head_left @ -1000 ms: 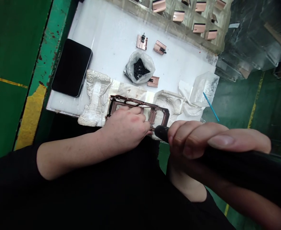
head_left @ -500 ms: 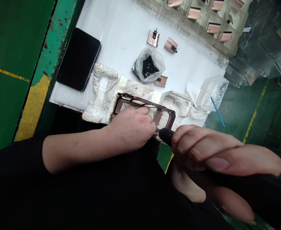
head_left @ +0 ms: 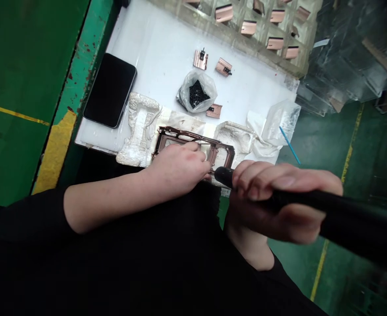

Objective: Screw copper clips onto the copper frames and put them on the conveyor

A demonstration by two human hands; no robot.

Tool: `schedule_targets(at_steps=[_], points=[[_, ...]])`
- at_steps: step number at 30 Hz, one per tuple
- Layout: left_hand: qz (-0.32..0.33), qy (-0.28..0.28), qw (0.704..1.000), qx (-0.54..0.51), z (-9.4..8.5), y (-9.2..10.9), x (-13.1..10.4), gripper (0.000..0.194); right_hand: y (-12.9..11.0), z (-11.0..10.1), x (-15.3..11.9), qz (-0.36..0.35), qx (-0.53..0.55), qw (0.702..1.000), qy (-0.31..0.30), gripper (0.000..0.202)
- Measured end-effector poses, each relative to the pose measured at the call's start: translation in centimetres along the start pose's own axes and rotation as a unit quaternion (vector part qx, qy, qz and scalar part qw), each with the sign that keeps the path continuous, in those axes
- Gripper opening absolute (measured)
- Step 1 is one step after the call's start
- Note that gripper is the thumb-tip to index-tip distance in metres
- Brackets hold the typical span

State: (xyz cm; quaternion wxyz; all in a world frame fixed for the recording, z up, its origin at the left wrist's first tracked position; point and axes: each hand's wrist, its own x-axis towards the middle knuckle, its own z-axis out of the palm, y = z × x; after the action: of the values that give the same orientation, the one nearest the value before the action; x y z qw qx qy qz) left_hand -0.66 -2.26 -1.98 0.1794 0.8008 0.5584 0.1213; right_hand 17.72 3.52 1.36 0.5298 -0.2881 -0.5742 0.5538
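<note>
Pressing down at centre frame, the left hand [head_left: 180,169] rests on a brown rectangular metal frame [head_left: 193,147], its fingers [head_left: 193,147] curled together over the frame's near rail. The frame lies on a white moulded foam cradle [head_left: 137,127] at the near edge of the white bench [head_left: 160,52], just left of the frame's middle. The right hand [head_left: 275,202], lower right of centre, is wrapped around a black cylindrical power screwdriver [head_left: 345,219], fingers clamped on its barrel; the tool's dark nose [head_left: 222,175] points left and meets the frame's near right corner, just beside the left hand's fingertips. Whether a bit touches the metal cannot be told.

Surrounding items: a black smartphone [head_left: 110,90] lies face up at the left of the bench, beside the cradle. A clear plastic bag of small black screws [head_left: 197,92] sits above the frame, with a small copper-coloured bracket [head_left: 214,111] touching its lower right side. Two more copper-coloured brackets [head_left: 200,59] lie farther up the bench. A clear compartmented tray of copper parts [head_left: 262,30] runs along the top edge of the frame. An empty-looking clear plastic bag [head_left: 283,118] and a thin blue stick [head_left: 289,144] occupy the bench's right end. Green painted floor with yellow lines [head_left: 12,112] fills the left side.
</note>
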Motion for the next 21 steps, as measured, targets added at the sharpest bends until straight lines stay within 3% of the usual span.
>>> schedule_targets(at_steps=[3, 7, 11, 16, 21], points=[[-0.019, -0.021, 1.0, 0.007, -0.6, 0.2, -0.1, 0.032, -0.2, 1.3, 0.5, -0.128, 0.004, 0.991, 0.023, 0.024], [-0.03, -0.007, 0.999, 0.009, -2.9, -0.4, 0.7, 0.046, -1.7, -0.9, 0.5, -0.138, -0.026, 0.989, 0.043, 0.032], [-0.096, 0.071, 0.991, 0.061, -5.6, -3.5, 4.4, 0.043, -3.0, -2.3, 0.2, -0.139, -0.006, 0.989, 0.058, 0.022], [-0.204, -0.011, 0.967, 0.153, -6.5, -8.8, 10.4, 0.027, -3.7, -1.6, 0.1, -0.12, 0.037, 0.991, 0.034, 0.02], [-0.209, -0.056, 0.964, 0.152, -5.8, -10.6, 12.1, 0.028, -3.8, -1.5, -0.6, -0.106, 0.055, 0.992, 0.051, 0.024]])
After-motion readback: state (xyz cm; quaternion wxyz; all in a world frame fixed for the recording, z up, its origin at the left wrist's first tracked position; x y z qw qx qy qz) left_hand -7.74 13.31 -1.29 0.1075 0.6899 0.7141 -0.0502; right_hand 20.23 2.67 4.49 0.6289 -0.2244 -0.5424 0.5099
